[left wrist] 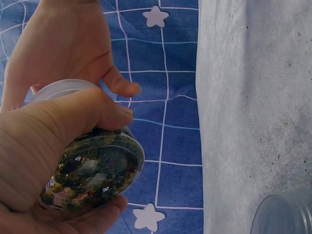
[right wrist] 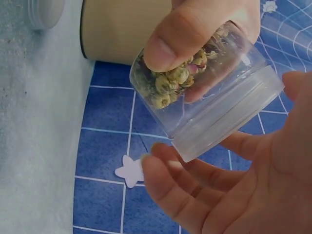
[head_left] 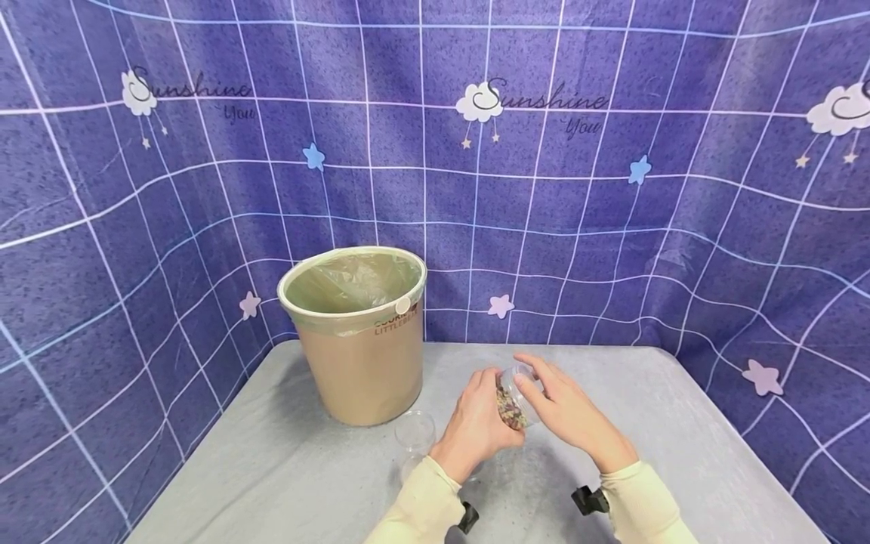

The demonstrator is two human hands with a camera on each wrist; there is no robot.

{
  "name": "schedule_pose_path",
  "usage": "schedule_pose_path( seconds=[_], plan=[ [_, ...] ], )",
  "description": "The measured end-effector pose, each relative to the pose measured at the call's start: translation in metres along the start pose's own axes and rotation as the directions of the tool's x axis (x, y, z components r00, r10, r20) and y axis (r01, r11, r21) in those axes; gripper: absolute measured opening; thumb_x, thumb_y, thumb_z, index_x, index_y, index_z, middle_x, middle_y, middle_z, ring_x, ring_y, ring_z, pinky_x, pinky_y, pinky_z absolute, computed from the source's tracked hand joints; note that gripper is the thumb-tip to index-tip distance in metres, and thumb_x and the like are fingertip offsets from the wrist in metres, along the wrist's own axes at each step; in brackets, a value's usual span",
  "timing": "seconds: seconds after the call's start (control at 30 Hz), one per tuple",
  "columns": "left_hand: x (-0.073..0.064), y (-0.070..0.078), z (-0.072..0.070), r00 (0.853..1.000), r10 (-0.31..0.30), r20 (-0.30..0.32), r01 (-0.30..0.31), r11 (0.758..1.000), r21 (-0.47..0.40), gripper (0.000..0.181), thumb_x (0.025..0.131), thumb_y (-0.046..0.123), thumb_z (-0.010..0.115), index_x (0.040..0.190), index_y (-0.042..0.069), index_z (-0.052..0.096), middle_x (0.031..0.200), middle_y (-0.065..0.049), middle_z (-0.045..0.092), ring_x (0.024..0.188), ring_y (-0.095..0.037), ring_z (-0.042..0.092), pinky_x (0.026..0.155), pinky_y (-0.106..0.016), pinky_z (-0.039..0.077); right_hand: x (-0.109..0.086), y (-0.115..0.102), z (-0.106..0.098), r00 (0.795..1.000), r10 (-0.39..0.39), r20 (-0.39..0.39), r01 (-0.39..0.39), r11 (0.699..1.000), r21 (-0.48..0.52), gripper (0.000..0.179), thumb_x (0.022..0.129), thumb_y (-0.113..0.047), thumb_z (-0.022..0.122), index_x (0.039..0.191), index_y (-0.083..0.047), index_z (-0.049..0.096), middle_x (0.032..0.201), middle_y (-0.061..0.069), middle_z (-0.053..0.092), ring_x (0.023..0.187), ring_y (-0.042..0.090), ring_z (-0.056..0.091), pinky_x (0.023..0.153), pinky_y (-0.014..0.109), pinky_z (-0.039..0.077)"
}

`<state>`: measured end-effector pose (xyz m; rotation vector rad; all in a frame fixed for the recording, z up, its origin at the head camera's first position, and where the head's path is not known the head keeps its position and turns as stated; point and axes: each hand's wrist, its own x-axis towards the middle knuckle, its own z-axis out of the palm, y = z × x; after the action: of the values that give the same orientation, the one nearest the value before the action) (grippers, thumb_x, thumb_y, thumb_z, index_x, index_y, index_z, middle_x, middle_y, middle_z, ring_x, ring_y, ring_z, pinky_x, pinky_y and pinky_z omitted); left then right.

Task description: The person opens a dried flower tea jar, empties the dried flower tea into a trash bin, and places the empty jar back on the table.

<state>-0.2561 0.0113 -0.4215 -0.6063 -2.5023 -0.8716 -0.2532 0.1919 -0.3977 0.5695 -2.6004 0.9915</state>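
Observation:
A clear jar point(head_left: 510, 404) of dried flower buds point(right wrist: 170, 85) is tilted on its side above the table. My left hand point(head_left: 476, 419) grips its body, with the thumb across the wall and the fingers round the other side. On the jar sits a translucent lid point(right wrist: 229, 114), facing right. Around that lid my right hand point(head_left: 567, 408) is spread, its fingers loosely bent. In the right wrist view a gap shows between the lower fingers and the lid; whether the thumb touches the lid I cannot tell.
A beige bin point(head_left: 360, 363) with a green liner stands at the back left of the grey table point(head_left: 285, 468). A clear round container point(head_left: 414, 432) is beside my left wrist. Small dark specks dot the tabletop. A purple-blue grid curtain point(head_left: 544, 249) closes off the back and sides.

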Motion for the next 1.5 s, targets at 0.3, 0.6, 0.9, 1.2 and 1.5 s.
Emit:
schedule_pose_path(
  seconds=[0.3,0.6,0.9,1.2,1.5],
  plan=[
    [0.002,0.003,-0.001,0.999,-0.022,0.027,0.021,1.0,0.013,0.093,0.053,0.029,0.095,0.134,0.005,0.055,0.113,-0.007,0.062,0.096,-0.02,0.063,0.084,-0.032,0.056,0.001,0.001,-0.002,1.0,0.021,0.022,-0.021,1.0,0.017,0.049,0.107,-0.051,0.047,0.149,-0.025,0.051,0.133,0.011,0.065,0.117,0.03,0.064,0.095,0.056,0.052],
    [0.003,0.002,-0.002,1.0,-0.012,0.015,0.012,1.0,-0.003,0.09,0.053,0.026,0.095,0.131,0.006,0.055,0.112,-0.005,0.062,0.095,-0.019,0.062,0.083,-0.031,0.055,0.003,0.001,-0.009,0.997,0.0,0.079,-0.004,0.999,0.043,0.052,0.105,-0.046,0.054,0.152,-0.024,0.048,0.127,0.012,0.065,0.095,0.016,0.062,0.082,0.041,0.053],
    [0.001,0.001,-0.003,1.0,-0.003,0.018,0.003,1.0,-0.01,0.09,0.054,0.026,0.095,0.132,0.006,0.055,0.112,-0.005,0.061,0.096,-0.019,0.062,0.084,-0.031,0.055,0.0,0.002,-0.012,0.995,-0.025,0.1,0.023,0.999,0.028,0.055,0.104,-0.047,0.056,0.153,-0.024,0.047,0.131,0.01,0.064,0.101,0.018,0.062,0.081,0.04,0.053],
    [0.001,0.0,-0.003,1.0,-0.009,0.026,0.009,1.0,-0.012,0.09,0.054,0.027,0.095,0.132,0.006,0.055,0.113,-0.005,0.061,0.096,-0.018,0.061,0.084,-0.03,0.055,-0.001,0.003,-0.013,0.991,-0.08,0.11,0.076,0.996,0.036,0.054,0.104,-0.042,0.057,0.155,-0.025,0.045,0.143,0.004,0.058,0.108,0.019,0.062,0.085,0.041,0.054],
    [0.001,0.0,-0.002,1.0,-0.008,0.024,0.008,1.0,0.0,0.09,0.054,0.027,0.095,0.132,0.005,0.055,0.113,-0.006,0.061,0.096,-0.019,0.061,0.084,-0.031,0.055,-0.001,0.003,-0.015,0.986,-0.117,0.119,0.111,0.992,0.052,0.055,0.104,-0.038,0.059,0.156,-0.023,0.044,0.143,0.002,0.057,0.109,0.02,0.06,0.084,0.036,0.054]
  ],
)
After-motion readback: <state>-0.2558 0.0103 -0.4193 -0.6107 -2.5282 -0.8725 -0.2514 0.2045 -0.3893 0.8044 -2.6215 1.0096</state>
